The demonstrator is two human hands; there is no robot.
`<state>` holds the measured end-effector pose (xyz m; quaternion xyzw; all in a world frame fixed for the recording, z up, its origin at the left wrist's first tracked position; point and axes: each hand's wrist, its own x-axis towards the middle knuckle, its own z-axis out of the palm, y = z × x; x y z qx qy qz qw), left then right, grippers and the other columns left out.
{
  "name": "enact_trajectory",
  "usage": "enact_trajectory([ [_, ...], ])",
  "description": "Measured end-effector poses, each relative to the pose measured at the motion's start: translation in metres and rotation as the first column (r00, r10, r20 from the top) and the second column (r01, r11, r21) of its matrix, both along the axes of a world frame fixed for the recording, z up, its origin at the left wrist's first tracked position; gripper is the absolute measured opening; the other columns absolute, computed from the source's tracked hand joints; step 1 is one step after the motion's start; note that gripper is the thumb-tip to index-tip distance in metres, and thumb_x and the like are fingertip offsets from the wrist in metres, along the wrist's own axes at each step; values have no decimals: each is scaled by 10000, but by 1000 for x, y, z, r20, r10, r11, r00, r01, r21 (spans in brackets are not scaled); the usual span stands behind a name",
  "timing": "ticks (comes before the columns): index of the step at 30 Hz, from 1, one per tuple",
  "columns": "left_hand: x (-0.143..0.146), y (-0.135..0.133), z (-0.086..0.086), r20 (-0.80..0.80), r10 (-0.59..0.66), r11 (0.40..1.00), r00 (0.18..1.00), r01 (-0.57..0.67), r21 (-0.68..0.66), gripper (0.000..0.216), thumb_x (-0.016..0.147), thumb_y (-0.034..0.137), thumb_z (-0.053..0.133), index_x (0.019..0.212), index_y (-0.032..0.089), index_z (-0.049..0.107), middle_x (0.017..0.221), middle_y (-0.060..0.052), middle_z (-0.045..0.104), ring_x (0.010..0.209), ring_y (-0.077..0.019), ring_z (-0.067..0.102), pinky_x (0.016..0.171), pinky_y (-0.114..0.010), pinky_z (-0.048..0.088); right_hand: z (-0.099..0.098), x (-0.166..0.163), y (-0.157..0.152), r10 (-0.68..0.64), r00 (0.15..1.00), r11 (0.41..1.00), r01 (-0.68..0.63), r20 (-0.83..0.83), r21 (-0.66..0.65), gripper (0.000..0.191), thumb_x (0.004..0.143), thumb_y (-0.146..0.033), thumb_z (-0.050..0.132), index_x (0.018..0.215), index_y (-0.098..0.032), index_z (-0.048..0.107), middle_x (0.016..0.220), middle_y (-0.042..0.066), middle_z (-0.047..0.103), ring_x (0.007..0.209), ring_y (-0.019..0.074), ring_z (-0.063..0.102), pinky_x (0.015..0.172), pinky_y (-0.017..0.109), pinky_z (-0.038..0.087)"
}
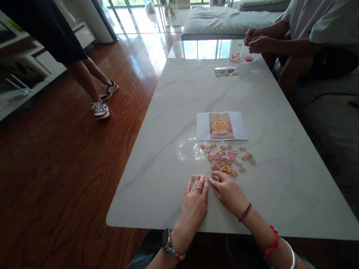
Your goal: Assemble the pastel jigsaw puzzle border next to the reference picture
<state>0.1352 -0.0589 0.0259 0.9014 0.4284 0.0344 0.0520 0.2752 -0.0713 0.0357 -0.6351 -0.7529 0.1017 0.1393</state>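
A short strip of joined jigsaw pieces (194, 178) lies on the white marbled table (148, 182), close to its near edge. My left hand (195, 203) rests flat with its fingers stretched over this strip, covering most of it. At the strip's right end, the thumb and fingers of my right hand (227, 192) pinch a puzzle piece, largely hidden by the fingertips. Just beyond both hands is a loose pile of jigsaw pieces (222, 160) in pink, orange and tan. Behind the pile, a creased paper sheet (242, 128) shows a printed picture of an orange figure.
Farther up the table lie a shiny flat packet (226, 71) and small colourful pieces (235, 57). A seated person's hands (258, 42) are together over the far right corner. Another person stands at left, with shoes (100, 110) on the wooden floor.
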Motion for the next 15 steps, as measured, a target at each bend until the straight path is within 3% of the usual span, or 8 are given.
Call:
enact_trajectory([
  [2, 0, 0, 0, -7, 3, 1000, 1000, -3, -2, 436, 817, 101, 305, 1243, 109, 395, 1331, -119, 387, 1226, -208, 346, 987, -406, 334, -6, 3, 1, -1, 997, 1000, 3, -73, 30, 241, 810, -151, 437, 967, -199, 613, 1075, 70, 558, 949, 164, 510, 761, 265, 452],
  [8, 0, -1, 1, -12, 1, 1000, 1000, -1, -24, 455, 810, 94, 295, 1258, 104, 375, 1337, -124, 377, 1229, -207, 341, 984, -402, 340, -17, 4, 10, -22, 974, 995, 44, -224, 95, 214, 813, -142, 438, 834, -172, 649, 873, 65, 608, 816, 144, 545, 741, 258, 466],
  [15, 0, -2, -1, 8, 3, 1000, 1000, -3, -2, 454, 810, 94, 305, 1258, 102, 374, 1326, -133, 390, 1220, -206, 354, 982, -400, 345, -15, 7, 12, 59, 993, 983, -41, -99, 178, 208, 825, -173, 439, 755, -167, 635, 810, 70, 611, 774, 157, 539, 723, 278, 459],
])
